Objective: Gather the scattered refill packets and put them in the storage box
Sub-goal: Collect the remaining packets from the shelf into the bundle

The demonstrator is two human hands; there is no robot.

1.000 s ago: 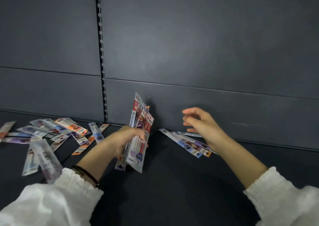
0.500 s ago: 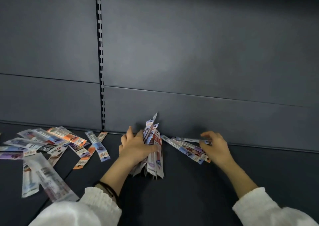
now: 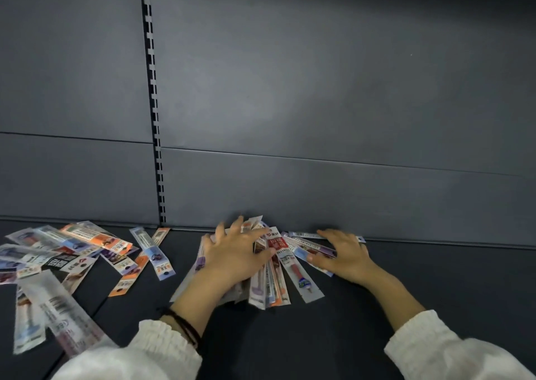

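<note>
One wide-angle camera, worn on the head, looks forward and down at a dark shelf deck (image 3: 452,287) from arm's length; the back panel (image 3: 319,89) fills 12 o'clock, the left hand (image 3: 235,259) and right hand (image 3: 346,256) reach in from 7 and 5 o'clock.

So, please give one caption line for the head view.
Left hand presses a fanned bundle of colourful plastic refill packets onto the dark grey shelf; right hand rests on loose packets.
</note>
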